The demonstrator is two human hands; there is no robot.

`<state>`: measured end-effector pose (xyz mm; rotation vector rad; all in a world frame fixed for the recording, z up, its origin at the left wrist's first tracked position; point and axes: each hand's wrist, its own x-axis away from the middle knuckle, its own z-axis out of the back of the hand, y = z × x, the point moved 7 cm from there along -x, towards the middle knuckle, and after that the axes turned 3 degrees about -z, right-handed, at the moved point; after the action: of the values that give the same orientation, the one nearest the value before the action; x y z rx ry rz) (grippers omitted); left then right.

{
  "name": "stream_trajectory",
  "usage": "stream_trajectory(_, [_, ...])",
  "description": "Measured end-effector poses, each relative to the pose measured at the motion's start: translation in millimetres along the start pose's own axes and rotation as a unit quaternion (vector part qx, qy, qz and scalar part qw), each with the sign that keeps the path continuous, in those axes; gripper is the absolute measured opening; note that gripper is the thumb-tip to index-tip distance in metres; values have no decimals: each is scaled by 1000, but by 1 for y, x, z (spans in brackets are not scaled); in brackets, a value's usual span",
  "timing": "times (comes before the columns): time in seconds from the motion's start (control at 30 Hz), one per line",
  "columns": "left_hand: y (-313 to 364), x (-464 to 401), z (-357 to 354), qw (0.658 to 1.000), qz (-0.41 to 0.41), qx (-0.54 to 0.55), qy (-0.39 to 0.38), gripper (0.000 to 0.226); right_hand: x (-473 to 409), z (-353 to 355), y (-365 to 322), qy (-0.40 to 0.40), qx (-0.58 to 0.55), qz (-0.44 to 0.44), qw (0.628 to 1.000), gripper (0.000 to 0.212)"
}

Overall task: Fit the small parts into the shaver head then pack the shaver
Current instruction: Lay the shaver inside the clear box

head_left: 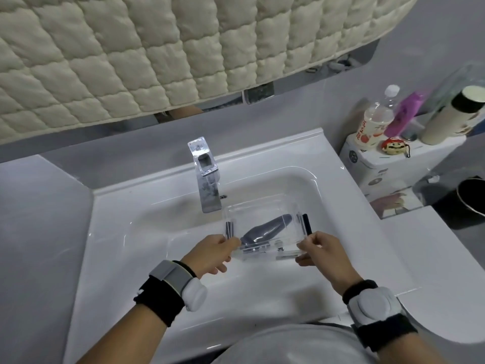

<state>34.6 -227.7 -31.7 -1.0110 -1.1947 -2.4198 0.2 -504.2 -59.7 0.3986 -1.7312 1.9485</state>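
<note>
A clear plastic case (259, 210) is held over the white sink basin (301, 185). Inside it lies the dark grey shaver (267, 228), slanting from near left to far right. My left hand (212, 254) grips the case's near left corner, thumb on top beside a black clip. My right hand (321, 249) pinches the near right corner, just below another black clip (306, 224). The small parts and the shaver head are hidden or too blurred to make out.
A chrome faucet (206, 177) stands just behind the case at the back of the sink. To the right a white toilet tank (388, 164) carries a bottle (375, 122), a purple tube, a white tumbler and a small figurine. A quilted cloth hangs above.
</note>
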Motion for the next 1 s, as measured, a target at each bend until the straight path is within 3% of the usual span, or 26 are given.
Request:
stream_trajectory(0.07, [5,-1,-1,1000,-1,11,13,56,0,3,-5,2,4,10,1000,15])
stream_trajectory(0.17, [11,0,-10,992,8,126,13,44,0,10,-12,11,0,18,1000,16])
stream_trajectory(0.37, [27,1,-25,947,-21,319,-4,38,3,13,-19,-1,-3,24,1000,18])
stream_trajectory(0.57, [32,-1,-25,940,-40,338,-4,37,8,18,-22,-56,-2,26,998,28])
stream_trajectory(0.67, [33,-2,-26,941,-40,335,-10,39,10,20,-22,-72,-2,29,997,17])
stream_trajectory(0.77, [35,-3,-30,945,-40,324,-20,40,11,24,-22,-50,-52,23,997,25])
stream_trajectory(0.87, [34,-3,-33,946,-41,322,-26,41,11,27,-23,-23,-28,31,999,40])
stream_trajectory(1.0, [33,-7,-33,943,-37,330,-12,33,15,28,-23,-28,-12,34,999,33])
